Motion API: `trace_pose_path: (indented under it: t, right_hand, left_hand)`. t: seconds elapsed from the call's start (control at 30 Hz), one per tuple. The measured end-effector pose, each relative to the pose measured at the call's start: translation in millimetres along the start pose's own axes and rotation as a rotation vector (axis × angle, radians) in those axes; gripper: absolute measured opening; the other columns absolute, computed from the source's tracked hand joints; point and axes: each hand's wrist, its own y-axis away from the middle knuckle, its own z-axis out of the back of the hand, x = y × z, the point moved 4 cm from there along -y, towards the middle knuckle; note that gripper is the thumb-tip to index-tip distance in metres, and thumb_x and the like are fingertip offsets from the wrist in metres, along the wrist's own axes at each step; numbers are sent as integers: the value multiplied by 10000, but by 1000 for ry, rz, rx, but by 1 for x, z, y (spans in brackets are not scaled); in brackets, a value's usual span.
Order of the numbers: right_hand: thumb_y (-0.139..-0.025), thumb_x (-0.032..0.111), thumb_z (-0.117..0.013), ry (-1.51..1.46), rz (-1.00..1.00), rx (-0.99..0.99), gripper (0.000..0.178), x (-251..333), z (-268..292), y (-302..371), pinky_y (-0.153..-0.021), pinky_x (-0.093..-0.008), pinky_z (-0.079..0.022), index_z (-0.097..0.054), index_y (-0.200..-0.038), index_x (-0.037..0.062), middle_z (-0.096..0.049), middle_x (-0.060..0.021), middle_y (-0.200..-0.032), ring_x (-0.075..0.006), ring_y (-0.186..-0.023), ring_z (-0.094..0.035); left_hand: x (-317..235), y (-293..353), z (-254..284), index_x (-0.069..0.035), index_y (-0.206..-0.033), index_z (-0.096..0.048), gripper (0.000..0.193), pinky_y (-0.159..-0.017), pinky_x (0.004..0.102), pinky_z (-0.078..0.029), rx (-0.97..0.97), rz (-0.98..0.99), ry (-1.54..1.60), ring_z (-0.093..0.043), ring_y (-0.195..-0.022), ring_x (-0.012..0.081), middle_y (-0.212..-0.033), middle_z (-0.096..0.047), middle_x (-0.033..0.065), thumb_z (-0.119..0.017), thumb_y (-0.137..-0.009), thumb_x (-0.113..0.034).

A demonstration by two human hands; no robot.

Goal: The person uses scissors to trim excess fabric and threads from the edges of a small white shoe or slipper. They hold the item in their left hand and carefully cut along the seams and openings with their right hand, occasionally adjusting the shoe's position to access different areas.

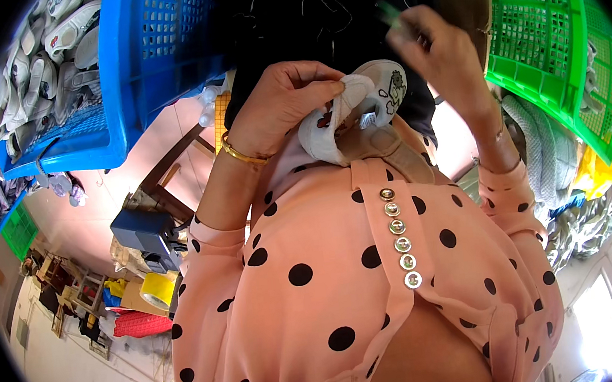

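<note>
One white shoe [357, 110] is being pinched by the left hand [280, 102], fingers clamped on its edge. One thin green tool [391, 15] is being gripped by the right hand [439, 52], fingers together. Two crates are being kept alongside, one blue crate [121, 69] and one green crate [547, 39].

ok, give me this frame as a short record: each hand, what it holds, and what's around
left hand: pinches the edge of a small white shoe, gold bangle on the wrist
right hand: raised above the shoe, closed on a thin greenish tool; what kind cannot be told
shoe: white, with printed pictures, held against the person's chest
clothing: pink dress with black dots and a row of buttons
left side: blue crate with more white shoes
right side: green crate
lower left: yellow tape roll
</note>
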Motion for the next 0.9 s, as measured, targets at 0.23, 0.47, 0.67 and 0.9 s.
trace_pose_path:
  t: [0.23,0.47,0.67,0.9]
  right_hand:
    - [-868,505,-604,161,307,185,437,12,0,20,-491,-316,-458,-540,-833,74,-626,-42,-626,-234,-543,-618]
    - [-857,491,-626,331,356,84,443,18,-6,16,-453,-317,-424,-513,-746,78,-554,-35,-547,-236,-506,-588]
    - [-965,436,-545,-595,-244,192,465,-17,-7,5,-447,-232,-337,-555,-751,24,-403,20,-493,-85,-449,-433]
    - [-994,399,-486,-800,-390,456,442,25,-4,31,-505,-205,-324,-619,-859,0,-465,16,-571,-45,-522,-390]
  left_hand:
    - [-5,2,-2,6,-1026,-688,215,-647,164,-475,-4,33,43,-602,-725,46,-835,-673,24,-677,-854,-123]
    - [-4,1,-1,-15,-1030,-690,221,-609,143,-473,26,-5,21,-606,-693,39,-816,-676,16,-681,-845,-135]
    - [-3,2,10,-2,-1025,-690,212,-669,177,-510,-70,22,39,-640,-754,71,-861,-695,39,-677,-849,-120]
    - [-58,13,-23,-22,-999,-699,213,-649,231,-503,-165,-524,-756,-626,-697,123,-827,-686,75,-700,-786,-32]
